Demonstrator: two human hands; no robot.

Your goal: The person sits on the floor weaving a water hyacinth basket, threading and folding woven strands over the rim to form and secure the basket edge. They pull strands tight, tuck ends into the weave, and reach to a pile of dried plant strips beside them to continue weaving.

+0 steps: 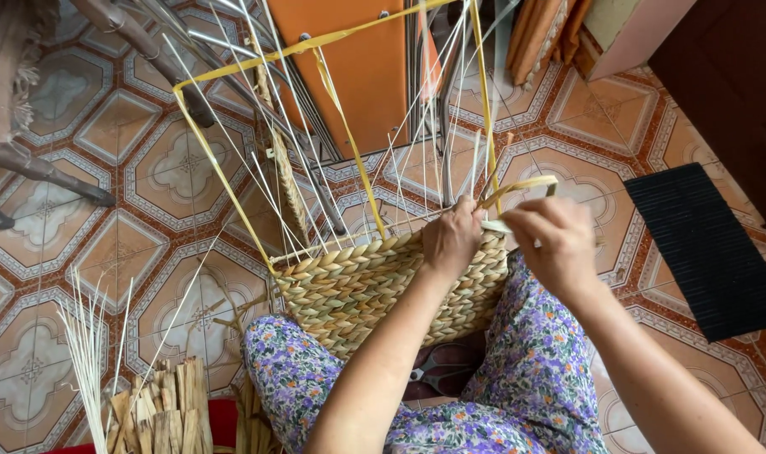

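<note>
Half-woven basket [383, 286] rests against the person's knees, pale upright stakes rising from its rim. Left hand [452, 240] presses closed on the rim's braided top row. Right hand [555, 244], just right of the rim, pinches a flat yellow-green strand [517, 187]. Judgement: weaving in progress; next, thread the strand between stakes under even tension.

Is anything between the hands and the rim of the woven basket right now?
Nothing visible. The left hand rests on the woven basket rim, and the right hand pinches a pale fibre strip right at that rim.
</note>
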